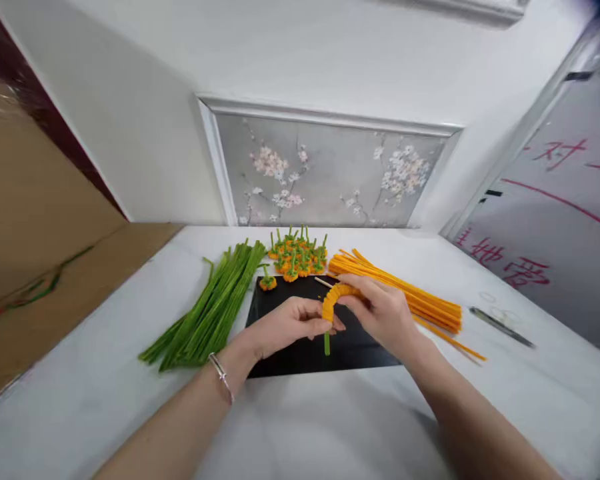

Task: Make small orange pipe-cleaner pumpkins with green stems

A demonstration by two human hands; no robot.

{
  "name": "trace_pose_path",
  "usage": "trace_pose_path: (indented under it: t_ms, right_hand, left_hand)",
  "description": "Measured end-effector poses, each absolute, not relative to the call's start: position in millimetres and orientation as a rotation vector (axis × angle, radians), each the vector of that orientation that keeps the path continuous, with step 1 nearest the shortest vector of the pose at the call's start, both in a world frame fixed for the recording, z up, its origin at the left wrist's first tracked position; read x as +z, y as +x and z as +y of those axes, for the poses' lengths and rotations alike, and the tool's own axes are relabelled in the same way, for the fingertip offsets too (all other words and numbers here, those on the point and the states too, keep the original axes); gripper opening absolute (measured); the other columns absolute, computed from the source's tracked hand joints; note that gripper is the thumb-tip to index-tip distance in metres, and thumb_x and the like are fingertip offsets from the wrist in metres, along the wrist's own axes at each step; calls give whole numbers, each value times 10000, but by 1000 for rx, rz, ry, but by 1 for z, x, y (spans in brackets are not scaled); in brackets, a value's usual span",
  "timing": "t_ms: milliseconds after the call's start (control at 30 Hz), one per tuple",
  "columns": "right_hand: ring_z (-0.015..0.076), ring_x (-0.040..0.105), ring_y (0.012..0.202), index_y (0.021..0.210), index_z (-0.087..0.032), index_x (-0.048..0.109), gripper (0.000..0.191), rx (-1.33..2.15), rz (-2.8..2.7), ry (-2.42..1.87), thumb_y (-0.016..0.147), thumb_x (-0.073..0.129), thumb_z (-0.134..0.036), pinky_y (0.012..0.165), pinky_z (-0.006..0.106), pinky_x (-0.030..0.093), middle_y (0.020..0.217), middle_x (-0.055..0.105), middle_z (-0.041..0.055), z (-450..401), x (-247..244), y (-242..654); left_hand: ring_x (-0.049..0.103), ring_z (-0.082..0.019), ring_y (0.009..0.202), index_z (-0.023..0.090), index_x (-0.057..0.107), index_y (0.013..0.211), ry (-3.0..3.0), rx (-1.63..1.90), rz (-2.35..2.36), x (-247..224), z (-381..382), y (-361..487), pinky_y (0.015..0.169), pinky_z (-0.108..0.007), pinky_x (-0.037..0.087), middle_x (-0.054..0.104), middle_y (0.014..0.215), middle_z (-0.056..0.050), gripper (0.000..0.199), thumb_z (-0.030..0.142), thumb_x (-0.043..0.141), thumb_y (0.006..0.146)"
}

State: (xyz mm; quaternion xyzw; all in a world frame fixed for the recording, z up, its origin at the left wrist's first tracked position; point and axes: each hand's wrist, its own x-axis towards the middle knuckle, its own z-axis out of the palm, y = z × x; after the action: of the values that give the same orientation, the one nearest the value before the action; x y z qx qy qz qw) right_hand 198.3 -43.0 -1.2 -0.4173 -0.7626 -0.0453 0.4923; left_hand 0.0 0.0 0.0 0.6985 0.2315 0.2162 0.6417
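An orange ridged coil [333, 297], bent into an arch, is held between my two hands above a black mat [300, 360]. My left hand [300, 320] pinches its lower left end, where a short green stem [327, 343] points down. The other end is gripped by the fingers of my right hand [380, 307]. Green fuzzy stems [210, 313] lie in a bundle left of the mat, and orange ones [410, 293] to the right. Behind the mat stand several small orange pieces with upright green stems [300, 257]; a single one [267, 283] sits at the mat's back left corner.
A thin light stick [323, 283] lies on the mat's back part. Tweezers or a similar slim tool [503, 327] rest on the white table [350, 427] at the right, near faint clear rings. Cardboard [80, 293] borders the left side, and a flowered panel [330, 173] is behind.
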Motion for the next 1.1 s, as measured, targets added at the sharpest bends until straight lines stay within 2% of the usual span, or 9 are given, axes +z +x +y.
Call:
trace_pose_path:
  t_ms: [167,233,367,467,600,700,800,933,1100]
  right_hand:
    - [209,701,899,1324,-258,473,502,38,-1766,-1102,848,636,-245,782,355,592,1130,685,70,-43,3,209]
    - [191,705,856,1307,-263,491,420,51,-1749,-1105,894,555,-226,784,354,588,1110,690,64,-42,6,216]
    - [151,693,775,1134,-265,622,370,115,-1898,-1006,935,355,-104,701,309,590,982,706,37,-42,12,227]
    - [173,689,886,1035,-245,673,356,126,-2034,-915,918,386,-69,771,330,588,981,709,44,-42,12,230]
    - [195,685,916,1065,-220,677,241,-25,-2087,-869,928,492,-145,798,346,587,1015,706,74,-39,5,224]
    - [208,674,877,1027,-205,693,181,-170,-2076,-899,917,549,-210,743,357,591,991,680,99,-40,1,216]
    - [233,634,994,1011,-201,689,175,-275,-1998,-873,911,547,-175,769,378,586,1072,629,123,-44,2,205]
    - [206,626,1054,1156,-211,605,291,-261,-1936,-767,915,500,-88,859,354,576,1141,616,119,-51,2,192]
    - [174,685,861,1127,-230,567,274,-167,-1896,-795,925,458,-80,729,293,589,926,690,62,-54,1,189]
  left_hand:
    - [631,-89,747,157,748,899,1266,622,591,-4,2,-3,651,-143,490,702,869,-52,218,324,750,759]
    - [658,-103,803,145,751,865,1145,671,604,-3,3,-6,733,-156,525,700,914,-54,218,301,789,717]
    - [674,-97,769,113,745,837,1016,767,578,-2,8,-9,720,-141,558,701,891,-58,184,257,783,729]
    - [676,-87,717,98,735,826,928,827,535,-2,10,-10,683,-133,573,705,861,-62,139,224,748,769]
    - [692,-100,727,91,716,886,863,848,491,0,7,-5,680,-136,580,706,831,-59,113,155,715,793]
    - [708,-127,782,122,686,989,896,840,521,3,1,0,714,-166,586,711,838,-39,249,108,747,748]
    - [711,-142,784,156,654,1000,974,861,549,2,-4,6,697,-202,591,720,833,-24,307,133,778,720]
    - [702,-136,789,192,594,1123,1053,904,544,-2,-10,15,697,-196,569,723,817,-16,459,161,792,710]
    - [706,-137,774,396,209,1433,1128,939,548,0,-19,22,692,-236,573,708,905,22,916,164,764,741]
